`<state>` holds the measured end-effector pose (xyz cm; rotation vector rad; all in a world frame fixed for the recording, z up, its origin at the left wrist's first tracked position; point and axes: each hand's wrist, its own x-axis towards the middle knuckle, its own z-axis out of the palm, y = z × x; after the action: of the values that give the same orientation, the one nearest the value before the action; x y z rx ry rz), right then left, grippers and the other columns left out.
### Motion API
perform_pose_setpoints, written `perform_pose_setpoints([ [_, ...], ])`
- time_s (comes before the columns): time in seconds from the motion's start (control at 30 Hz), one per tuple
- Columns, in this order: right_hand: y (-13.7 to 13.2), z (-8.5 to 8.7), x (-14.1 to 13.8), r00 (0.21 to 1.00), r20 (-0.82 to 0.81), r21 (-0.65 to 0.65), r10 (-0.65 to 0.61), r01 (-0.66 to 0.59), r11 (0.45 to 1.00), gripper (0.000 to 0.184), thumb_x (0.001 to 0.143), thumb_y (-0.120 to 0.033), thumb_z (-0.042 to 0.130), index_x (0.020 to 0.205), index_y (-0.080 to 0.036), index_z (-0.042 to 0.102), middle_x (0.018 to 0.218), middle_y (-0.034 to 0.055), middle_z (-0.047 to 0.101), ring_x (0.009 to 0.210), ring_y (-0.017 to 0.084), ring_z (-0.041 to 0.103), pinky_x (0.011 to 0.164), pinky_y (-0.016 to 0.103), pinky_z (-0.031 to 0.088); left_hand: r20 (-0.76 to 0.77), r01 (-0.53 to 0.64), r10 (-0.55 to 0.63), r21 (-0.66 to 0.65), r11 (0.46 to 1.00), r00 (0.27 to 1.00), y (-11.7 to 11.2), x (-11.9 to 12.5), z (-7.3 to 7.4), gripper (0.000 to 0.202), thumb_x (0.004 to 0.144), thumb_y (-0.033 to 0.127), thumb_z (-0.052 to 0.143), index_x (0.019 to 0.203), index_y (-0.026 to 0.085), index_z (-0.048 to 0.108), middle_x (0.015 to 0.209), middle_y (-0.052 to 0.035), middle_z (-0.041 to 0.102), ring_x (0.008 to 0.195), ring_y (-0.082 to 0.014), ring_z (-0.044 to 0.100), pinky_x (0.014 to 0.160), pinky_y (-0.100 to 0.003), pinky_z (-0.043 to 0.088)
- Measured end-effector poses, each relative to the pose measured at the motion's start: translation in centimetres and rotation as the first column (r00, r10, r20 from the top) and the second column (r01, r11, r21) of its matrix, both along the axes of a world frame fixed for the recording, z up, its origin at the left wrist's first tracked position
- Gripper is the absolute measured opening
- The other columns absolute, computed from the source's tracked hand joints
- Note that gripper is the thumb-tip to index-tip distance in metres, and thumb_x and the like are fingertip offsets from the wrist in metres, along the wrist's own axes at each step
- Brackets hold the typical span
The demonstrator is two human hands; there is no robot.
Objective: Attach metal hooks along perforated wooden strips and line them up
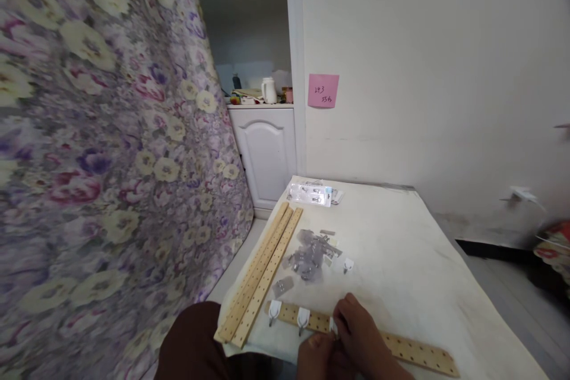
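A perforated wooden strip (416, 351) lies across the near part of the table. Two white hooks, a left one (275, 309) and a middle one (303, 318), sit on its left part with their metal hooks pointing toward me. A third white hook (332, 325) is on the strip, partly covered by my fingers. My right hand (360, 328) is closed on this hook from above and the right. My left hand (317, 355) is closed at its lower end, thumb against it; its other fingers are largely hidden.
Several perforated wooden strips (262, 267) lie along the table's left edge. Beside them is a pile of clear hook pieces (307, 255), with a loose white hook (346, 265) at its right. Plastic hook packs (309, 194) rest at the far edge. A floral curtain (133, 130) hangs at left.
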<state>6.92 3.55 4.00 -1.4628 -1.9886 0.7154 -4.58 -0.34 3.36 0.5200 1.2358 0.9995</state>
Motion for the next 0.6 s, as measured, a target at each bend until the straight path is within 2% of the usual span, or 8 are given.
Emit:
perform_pose_setpoints([
  [0.13,0.3,0.0,0.1,1.0,-0.008,-0.018,0.007,-0.008,1.0,0.016,0.079,-0.011,0.044,0.071,-0.02,0.055,0.08,0.0023,0.056,0.075,0.015,0.055,0.071,0.025,0.04,-0.047,-0.007,0.007,0.012,1.0,0.999,0.0,-0.2,0.3,0.04,0.059,0.052,0.073,0.05,0.017,0.053,0.044,-0.0002,0.056,0.042,-0.0131,0.049,0.043,-0.025,0.034],
  [0.27,1.0,0.3,0.3,1.0,-0.024,-0.068,0.011,-0.013,0.998,0.014,0.071,-0.009,0.048,0.066,-0.019,0.058,0.074,0.001,0.057,0.071,0.014,0.056,0.067,0.024,0.04,-0.07,-0.037,0.039,0.022,0.999,0.997,0.1,0.0,-0.7,0.038,0.063,0.048,0.071,0.05,0.019,0.051,0.042,0.0,0.057,0.038,-0.0132,0.049,0.041,-0.025,0.033],
  [0.4,1.6,1.1,0.6,0.994,-0.103,-0.143,0.022,-0.037,0.989,0.014,0.064,-0.01,0.05,0.064,-0.018,0.062,0.067,-0.0006,0.06,0.065,0.013,0.056,0.062,0.022,0.04,-0.019,-0.043,0.042,-0.025,0.999,0.999,0.1,0.2,-1.9,0.037,0.067,0.051,0.065,0.054,0.02,0.051,0.042,0.0002,0.059,0.032,-0.0133,0.049,0.037,-0.024,0.028],
  [0.6,2.1,1.3,0.5,0.989,-0.145,-0.215,-0.034,0.002,0.977,0.012,0.06,-0.012,0.054,0.061,-0.017,0.065,0.06,-0.0006,0.063,0.06,0.013,0.055,0.057,0.021,0.038,-0.04,-0.032,0.031,-0.038,0.999,0.999,0.1,0.1,-2.1,0.045,0.059,0.061,0.066,0.059,0.018,0.053,0.044,-0.0005,0.061,0.031,-0.0126,0.051,0.035,-0.022,0.025],
])
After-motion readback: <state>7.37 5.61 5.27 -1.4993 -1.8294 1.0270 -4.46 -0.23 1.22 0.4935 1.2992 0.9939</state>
